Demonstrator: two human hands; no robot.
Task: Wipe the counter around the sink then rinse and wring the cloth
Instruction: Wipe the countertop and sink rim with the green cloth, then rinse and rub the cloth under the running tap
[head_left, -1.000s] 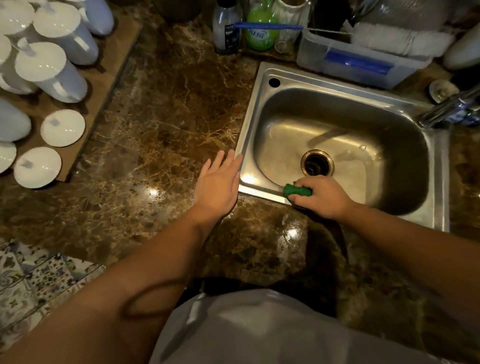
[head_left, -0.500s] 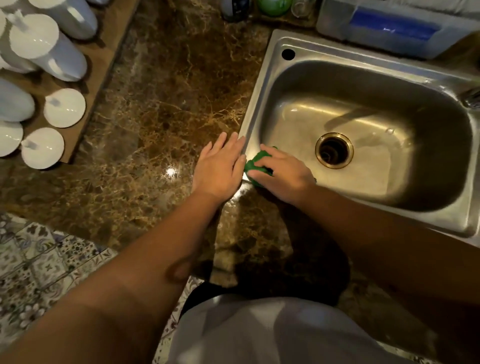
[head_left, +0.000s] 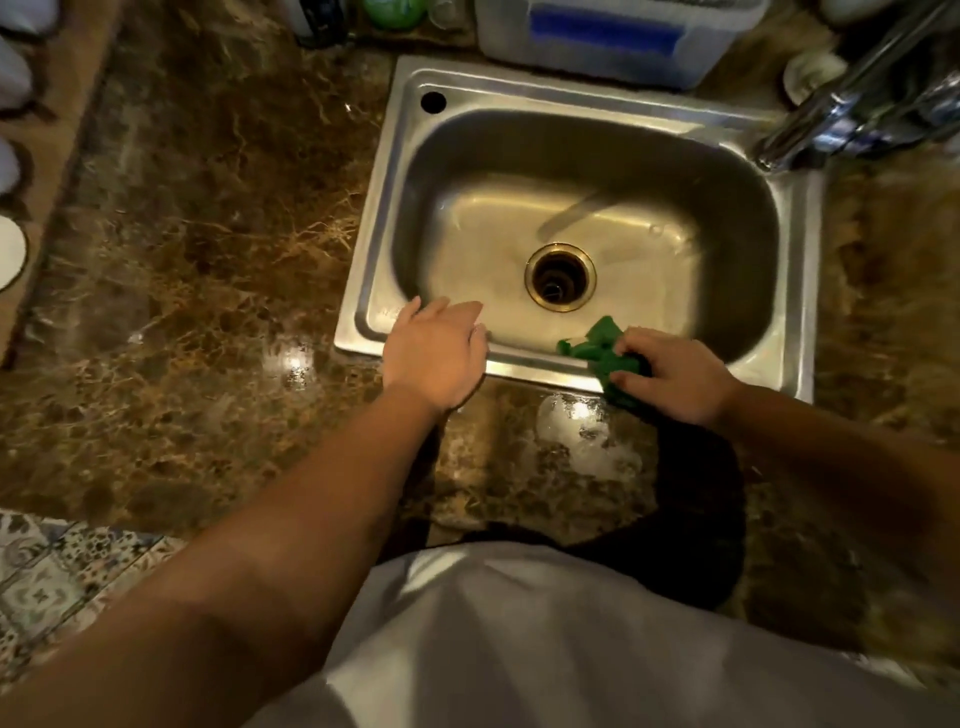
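A crumpled green cloth lies on the front rim of the stainless steel sink, where the rim meets the brown marble counter. My right hand grips the cloth with curled fingers and presses it onto the rim. My left hand rests on the sink's front left corner with its fingers relaxed and holds nothing. A wet shine shows on the counter just in front of the sink.
A chrome faucet stands at the sink's back right. A clear plastic bin and bottles sit behind the sink. A wooden board with white cups lies at far left. Patterned floor tiles show at lower left.
My right hand has slid the cloth to the right along the sink's front rim, away from my left hand. My left hand has shifted from the counter onto the sink's corner.
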